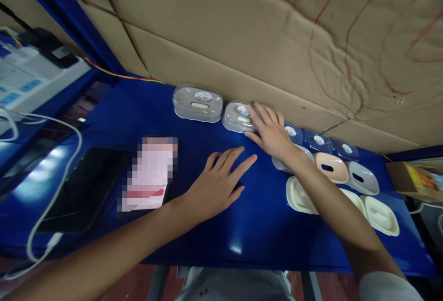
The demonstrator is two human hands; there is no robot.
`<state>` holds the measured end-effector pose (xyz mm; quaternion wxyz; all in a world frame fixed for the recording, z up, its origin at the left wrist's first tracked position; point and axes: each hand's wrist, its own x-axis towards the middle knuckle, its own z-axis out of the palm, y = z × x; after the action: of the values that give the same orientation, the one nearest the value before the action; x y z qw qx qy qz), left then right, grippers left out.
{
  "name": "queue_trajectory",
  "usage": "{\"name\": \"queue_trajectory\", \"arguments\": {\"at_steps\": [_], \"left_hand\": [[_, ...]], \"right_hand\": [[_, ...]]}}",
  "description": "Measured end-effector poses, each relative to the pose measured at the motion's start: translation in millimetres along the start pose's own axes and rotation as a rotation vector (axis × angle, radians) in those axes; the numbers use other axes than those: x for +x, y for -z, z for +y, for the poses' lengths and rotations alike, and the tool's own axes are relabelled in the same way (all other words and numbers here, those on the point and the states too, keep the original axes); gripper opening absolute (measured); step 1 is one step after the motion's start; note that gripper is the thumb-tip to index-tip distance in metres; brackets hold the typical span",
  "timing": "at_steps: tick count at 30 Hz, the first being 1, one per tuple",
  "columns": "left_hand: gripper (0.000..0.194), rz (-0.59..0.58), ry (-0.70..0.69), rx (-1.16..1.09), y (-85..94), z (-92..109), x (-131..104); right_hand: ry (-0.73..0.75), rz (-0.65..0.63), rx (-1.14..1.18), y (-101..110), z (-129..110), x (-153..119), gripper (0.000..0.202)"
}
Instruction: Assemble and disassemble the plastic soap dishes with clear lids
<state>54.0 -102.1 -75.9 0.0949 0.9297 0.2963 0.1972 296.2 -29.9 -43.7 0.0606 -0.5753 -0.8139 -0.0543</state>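
Observation:
My right hand (272, 128) reaches over the right end of an oval lidded box (237, 123), fingers spread, with the index finger at its clear top and the thumb by its near edge. That box looks like a soap box, with a round sticker and a pale slot on top. A similar lidded box (198, 109) stands to its left. Nearer to me, my left hand (219, 183) is open over the blue table (256, 232), holding nothing. Under and beyond my right forearm are clear lids (318, 140), slotted inserts (331, 167) and cream trays (380, 215), partly hidden.
On the left lie a phone with a blurred screen (150, 172) and a dark device (85, 185) beside a white cable (65, 176). A power strip (31, 79) is at far left. Brown cardboard (224, 29) walls the back. A carton (415, 181) stands at right.

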Motion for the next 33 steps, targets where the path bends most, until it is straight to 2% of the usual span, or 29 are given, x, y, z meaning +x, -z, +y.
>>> {"name": "queue_trajectory", "arguments": {"at_steps": [3, 6, 9, 12, 16, 19, 23, 25, 27, 30, 33], "left_hand": [[0.076, -0.011, 0.013, -0.004, 1.7, 0, 0], [0.074, -0.012, 0.010, -0.005, 3.4, 0, 0], [0.069, -0.024, -0.015, -0.024, 2.6, -1, -1], [0.064, -0.053, -0.083, -0.059, 0.0, -3, -1], [0.060, -0.108, -0.170, -0.100, -1.4, 3, -1], [0.063, -0.165, -0.198, -0.124, -0.7, 18, 0], [0.080, -0.250, -0.237, -0.128, -4.2, 42, 8], [0.089, -0.278, -0.253, -0.125, -8.8, 49, 14], [0.091, -0.295, -0.253, -0.128, -13.7, 49, 20], [0.082, -0.280, -0.240, -0.131, -17.5, 42, 24], [0.065, -0.233, -0.265, -0.086, -15.9, 31, 22]], "right_hand": [[-0.116, 0.089, 0.047, 13, 11, -16, 0.070], [-0.210, 0.171, 0.162, 32, 27, -56, 0.048], [-0.210, 0.236, 0.192, 46, 39, -111, 0.030], [-0.187, 0.307, 0.156, 50, 44, -163, 0.019], [-0.178, 0.299, 0.120, 49, 32, -208, 0.013], [-0.057, 0.180, 0.092, 44, 10, -218, 0.016], [0.098, 0.045, 0.236, 38, -21, -212, 0.017], [0.183, 0.040, 0.321, 37, -30, -206, 0.017], [0.246, 0.102, 0.371, 35, -29, -199, 0.017], [0.177, 0.223, 0.324, 31, -11, -191, 0.019], [-0.039, 0.236, 0.200, 22, 12, -191, 0.030]]}}
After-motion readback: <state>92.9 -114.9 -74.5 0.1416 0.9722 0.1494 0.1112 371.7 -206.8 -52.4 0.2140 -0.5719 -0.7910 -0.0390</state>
